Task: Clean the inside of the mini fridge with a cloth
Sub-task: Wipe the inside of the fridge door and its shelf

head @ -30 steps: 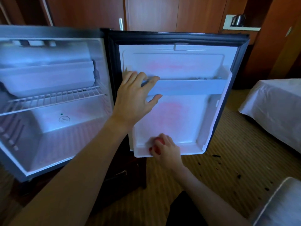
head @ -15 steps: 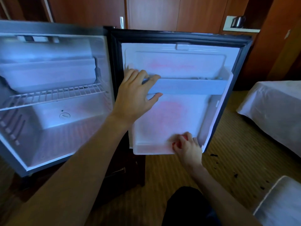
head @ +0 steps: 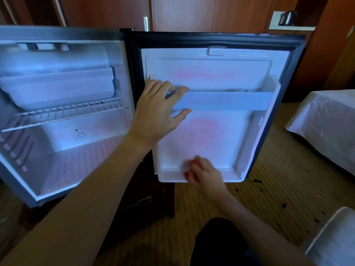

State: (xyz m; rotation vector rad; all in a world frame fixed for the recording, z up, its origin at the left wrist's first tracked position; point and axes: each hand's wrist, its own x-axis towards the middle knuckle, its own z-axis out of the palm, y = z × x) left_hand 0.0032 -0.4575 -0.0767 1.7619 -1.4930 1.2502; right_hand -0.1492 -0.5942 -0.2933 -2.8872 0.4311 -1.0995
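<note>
mini fridge (head: 63,160) cavity open below wire shelf (head: 63,112), door (head: 217,131) swung wide, door rail (head: 226,100) crosses mid-liner with left hand (head: 159,112) gripping its left end, right hand (head: 206,173) with red cloth (head: 190,170) fills bottom ledge, bed (head: 326,123) close on right

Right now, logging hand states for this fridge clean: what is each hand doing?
Left hand: grips the door shelf rail.
Right hand: holds the red cloth at the door's bottom ledge.

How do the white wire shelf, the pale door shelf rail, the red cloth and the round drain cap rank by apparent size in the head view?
1. White wire shelf and pale door shelf rail: too alike to rank.
2. Red cloth, mostly hidden.
3. Round drain cap.
</note>
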